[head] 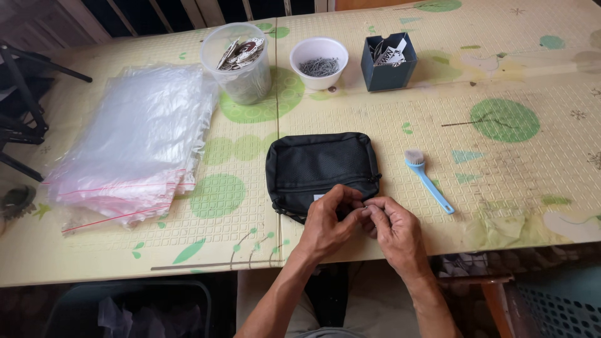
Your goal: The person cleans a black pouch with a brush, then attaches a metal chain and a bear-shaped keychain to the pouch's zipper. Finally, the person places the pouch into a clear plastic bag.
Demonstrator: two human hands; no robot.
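A small black zipped pouch point(319, 164) lies flat on the patterned table point(501, 75), close to the near edge. My left hand point(330, 222) and my right hand point(393, 226) meet at the pouch's near right corner. The fingertips of both hands pinch together over a small thing there, too small to make out. The left hand covers the pouch's near edge.
A stack of clear zip bags point(134, 141) lies at the left. At the back stand a clear tub of tags point(238, 61), a white bowl of small metal pieces point(318, 61) and a dark blue box point(387, 61). A light blue brush point(427, 179) lies right of the pouch.
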